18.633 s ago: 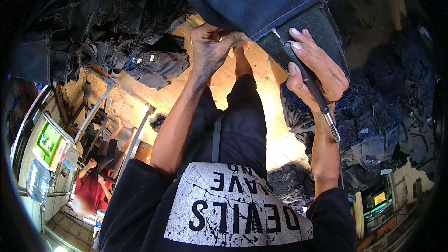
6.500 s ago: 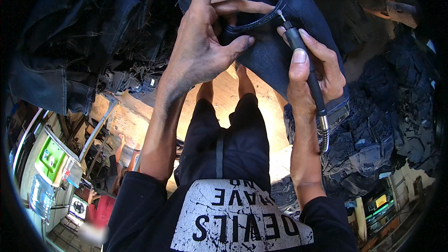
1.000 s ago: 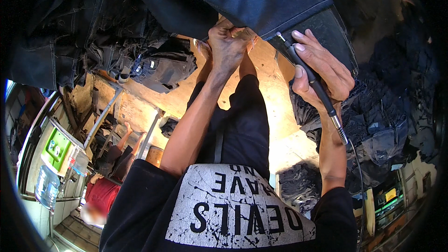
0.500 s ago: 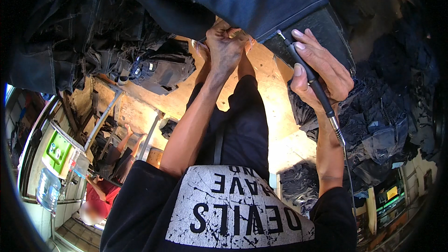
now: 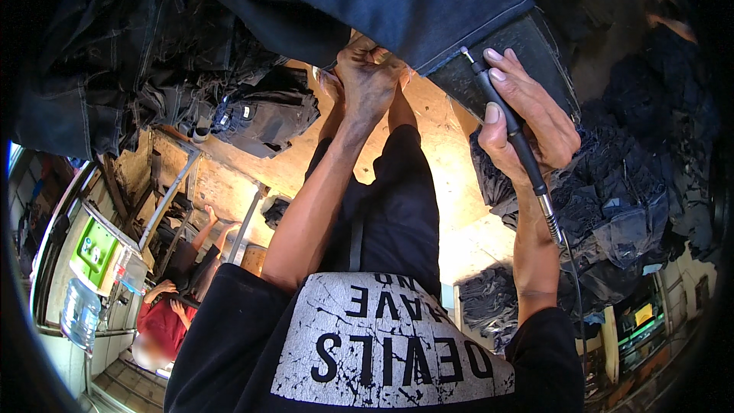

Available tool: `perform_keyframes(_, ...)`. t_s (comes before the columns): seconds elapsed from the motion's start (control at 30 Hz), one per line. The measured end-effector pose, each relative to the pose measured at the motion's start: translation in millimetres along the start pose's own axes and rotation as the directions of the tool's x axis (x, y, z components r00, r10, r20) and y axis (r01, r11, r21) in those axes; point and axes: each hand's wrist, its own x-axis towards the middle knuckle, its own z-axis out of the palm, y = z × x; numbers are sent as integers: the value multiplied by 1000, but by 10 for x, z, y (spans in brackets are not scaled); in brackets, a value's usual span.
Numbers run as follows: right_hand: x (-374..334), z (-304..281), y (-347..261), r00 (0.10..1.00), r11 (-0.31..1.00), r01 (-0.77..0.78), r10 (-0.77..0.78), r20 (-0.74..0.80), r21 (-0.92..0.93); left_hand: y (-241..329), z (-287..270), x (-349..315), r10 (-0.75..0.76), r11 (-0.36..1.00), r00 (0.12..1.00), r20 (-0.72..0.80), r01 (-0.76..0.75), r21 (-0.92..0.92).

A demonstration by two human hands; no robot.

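Note:
Dark blue denim trousers [image 5: 413, 0] with light stitching along the edge lie spread over a black board [image 5: 535, 53]. At the near edge of the cloth my left hand [image 5: 365, 80] is closed on the denim, with the fingertips partly hidden. My right hand [image 5: 531, 111] grips a slim black rotary grinding pen [image 5: 511, 122], held like a writing pen. Its small pale tip [image 5: 464, 51] points at the stitched edge, beside the board's surface; whether it touches the cloth I cannot tell. A spring sleeve and thin cable [image 5: 577, 275] trail from the pen's lower end.
Dark denim garments [image 5: 138, 61] hang in a heap at the left, beside a folded bundle [image 5: 260, 115]. More piles [image 5: 612, 191] lie at the right. A person in a red shirt [image 5: 164, 321] sits at the lower left, near a water bottle [image 5: 80, 313] and green tray [image 5: 93, 245].
My right hand has shifted slightly right with the grinding pen, its tip drawing a little away from the stitched edge. My left hand stays put. The other person's arms have moved.

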Motion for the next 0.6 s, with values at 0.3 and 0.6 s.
perform_keyframes(0.3, -21, -34, -6, 1000, 999, -23, 24, 4, -35, -16, 97, 19, 11, 996, 999, -38, -14, -92)
perform_keyframes(0.6, -37, -23, 32, 999, 999, -29, 28, -37, -36, 89, 69, 13, -5, 1000, 1000, -10, 5, 11)
